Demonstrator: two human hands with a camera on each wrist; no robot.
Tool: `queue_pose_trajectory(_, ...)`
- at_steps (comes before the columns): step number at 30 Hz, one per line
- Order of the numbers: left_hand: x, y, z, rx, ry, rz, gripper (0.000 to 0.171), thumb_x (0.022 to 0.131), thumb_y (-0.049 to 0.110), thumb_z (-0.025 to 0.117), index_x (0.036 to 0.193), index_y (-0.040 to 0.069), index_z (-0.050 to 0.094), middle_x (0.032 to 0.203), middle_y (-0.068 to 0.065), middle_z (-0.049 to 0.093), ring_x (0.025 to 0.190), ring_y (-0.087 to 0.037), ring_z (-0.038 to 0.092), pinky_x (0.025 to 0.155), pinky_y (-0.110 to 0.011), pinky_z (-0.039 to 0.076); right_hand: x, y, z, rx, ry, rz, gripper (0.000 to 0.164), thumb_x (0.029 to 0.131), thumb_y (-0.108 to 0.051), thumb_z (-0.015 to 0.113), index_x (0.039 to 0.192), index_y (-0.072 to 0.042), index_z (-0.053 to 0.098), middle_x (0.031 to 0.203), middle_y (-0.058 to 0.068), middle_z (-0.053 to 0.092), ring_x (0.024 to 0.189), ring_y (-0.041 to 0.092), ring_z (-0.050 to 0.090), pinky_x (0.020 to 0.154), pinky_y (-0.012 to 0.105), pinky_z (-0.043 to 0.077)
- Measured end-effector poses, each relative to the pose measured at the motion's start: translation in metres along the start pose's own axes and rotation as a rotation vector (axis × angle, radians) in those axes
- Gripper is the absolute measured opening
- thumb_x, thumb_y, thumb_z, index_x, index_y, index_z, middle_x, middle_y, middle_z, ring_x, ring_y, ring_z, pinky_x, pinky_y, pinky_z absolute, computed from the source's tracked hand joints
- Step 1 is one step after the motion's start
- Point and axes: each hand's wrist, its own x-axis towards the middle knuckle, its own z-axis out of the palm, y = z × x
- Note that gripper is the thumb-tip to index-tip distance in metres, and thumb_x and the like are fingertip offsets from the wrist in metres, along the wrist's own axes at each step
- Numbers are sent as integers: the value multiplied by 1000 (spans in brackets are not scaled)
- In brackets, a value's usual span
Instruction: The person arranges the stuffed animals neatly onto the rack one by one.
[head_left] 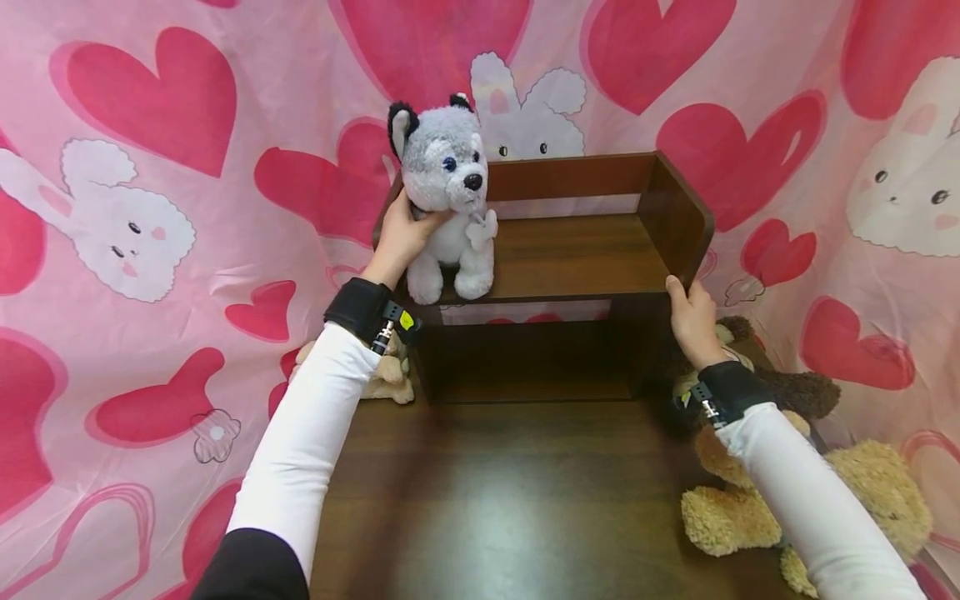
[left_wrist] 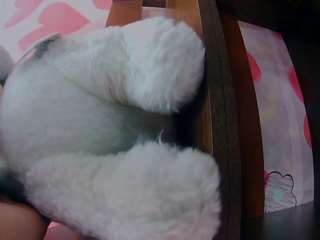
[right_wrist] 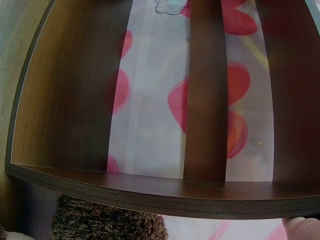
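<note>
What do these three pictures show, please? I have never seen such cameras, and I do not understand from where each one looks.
There is no machine here, only a person working bare-handed. The large picture comes from a camera on the head, looking forward and down. The left hand holds a grey and white plush dog at the left front of a brown shelf; I cannot tell whether its feet bear on the board. The right hand grips the shelf's right side. The shelf stands on a brown table, with more plush toys to its left and right. The two smaller pictures come from cameras on the wrists, so things look turned sideways: one shows the dog's white legs, the other the shelf.
</note>
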Motion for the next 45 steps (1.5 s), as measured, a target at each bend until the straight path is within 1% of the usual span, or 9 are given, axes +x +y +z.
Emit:
queue_pose_trajectory(4,0,3,3,-8,11,-4,66,81,20,68,137,6,36,136,-11,43,125,-16,37,101,-20,26,0,2,0,-6,-2,6,51,98,-35,32,113,11,45,114,31,48,104,38,43,87,50,31)
queue_pose_trajectory(9,4,3,5,-40,-6,40,73,81,19,67,140,6,28,139,-10,38,127,-12,33,102,-18,23,-1,0,-2,12,-20,12,53,98,-37,31,119,10,44,120,29,47,110,37,42,92,51,31)
queue_pose_trajectory(14,10,-1,6,-58,-4,75,71,83,19,66,140,5,27,139,-10,37,127,-11,32,102,-17,22,-1,-3,-3,28,-33,17,54,98,-38,30,123,8,42,126,28,44,115,38,40,97,53,29)
queue_pose_trajectory(22,15,-1,13,-67,33,23,71,84,23,66,140,5,27,140,-9,37,126,-9,33,100,-14,23,2,-4,-3,16,-17,17,53,97,-36,32,122,9,43,126,30,45,115,39,40,97,53,29)
queue_pose_trajectory(27,20,-4,21,-69,51,26,71,84,25,66,139,2,28,138,-10,37,125,-8,34,100,-11,22,2,-5,-4,14,13,5,50,97,-34,33,116,10,46,123,30,47,113,39,42,94,51,31)
queue_pose_trajectory(31,22,-9,24,-92,63,26,71,84,24,66,139,3,27,139,-10,36,125,-7,33,99,-11,22,1,-6,-4,12,4,8,50,97,-35,32,115,11,45,121,30,47,112,38,42,93,51,31)
queue_pose_trajectory(36,20,-12,25,-118,56,29,70,85,23,64,139,1,27,139,-11,35,126,-9,32,100,-13,22,0,-5,-4,7,7,15,50,97,-35,31,113,11,45,118,30,48,108,38,42,90,50,31)
queue_pose_trajectory(40,15,-13,24,-68,48,6,71,85,25,63,139,0,25,139,-15,33,128,-15,31,102,-17,23,0,-4,-3,3,7,12,51,97,-35,31,114,11,45,118,30,48,109,38,42,90,50,31)
queue_pose_trajectory(45,8,-15,21,-8,20,-33,75,87,29,60,142,1,19,141,-16,27,130,-18,27,105,-22,21,-1,-3,0,16,-22,20,53,98,-36,30,122,10,42,125,30,45,114,39,40,95,53,30)
